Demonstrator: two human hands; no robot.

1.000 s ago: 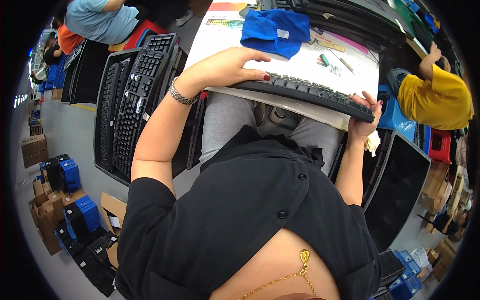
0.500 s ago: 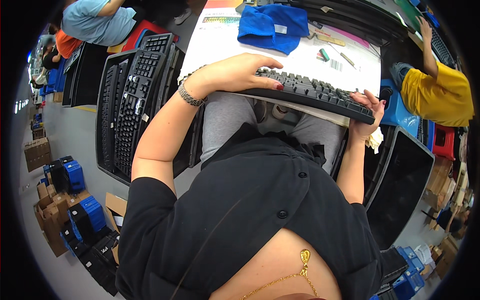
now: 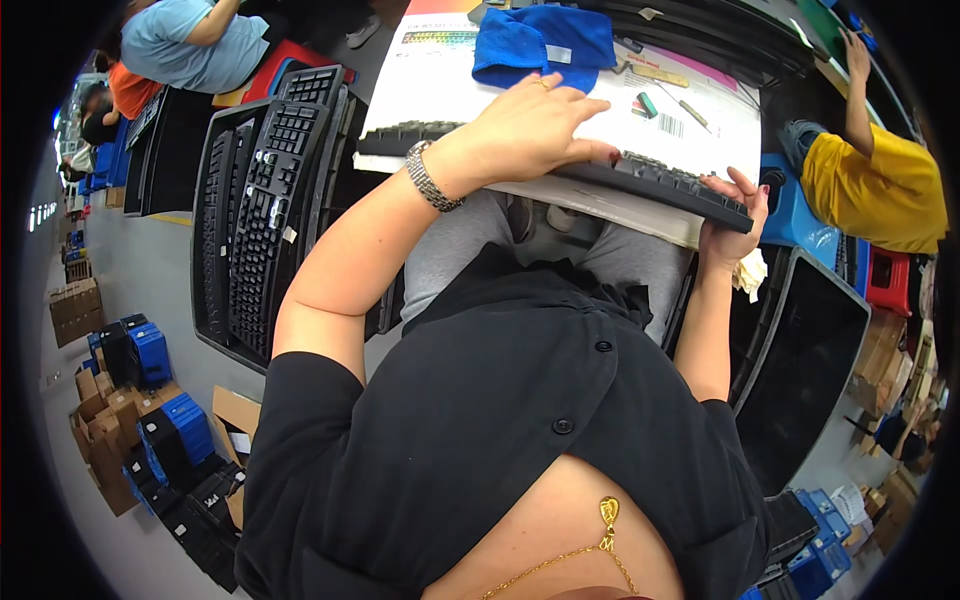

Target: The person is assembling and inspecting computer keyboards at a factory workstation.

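Observation:
A black keyboard [image 3: 655, 188] lies along the near edge of the white-covered table [image 3: 640, 140], its front edge tipped up toward me. My left hand [image 3: 535, 125] reaches across its middle with fingers stretched out. The thumb is at the keyboard's front edge; whether it presses there I cannot tell. My right hand [image 3: 738, 220] grips the keyboard's right end, the thumb and fingers around its corner. Beyond my left fingertips is a blue cloth [image 3: 545, 45]. The keys under my left hand and wrist are hidden.
A green-handled tool [image 3: 647, 105], a thin screwdriver [image 3: 695, 115] and a tan-handled tool [image 3: 658, 76] lie beyond the keyboard. Keyboards fill a black tray [image 3: 215, 330] at left. Another black tray [image 3: 800, 370] stands at right. People sit in blue [image 3: 185, 45] and yellow [image 3: 870, 195] shirts.
My left hand has moved right and away from me along the keyboard, its fingers spreading and uncovering the left end. The keyboard's front edge has tipped up. My right hand keeps its grip.

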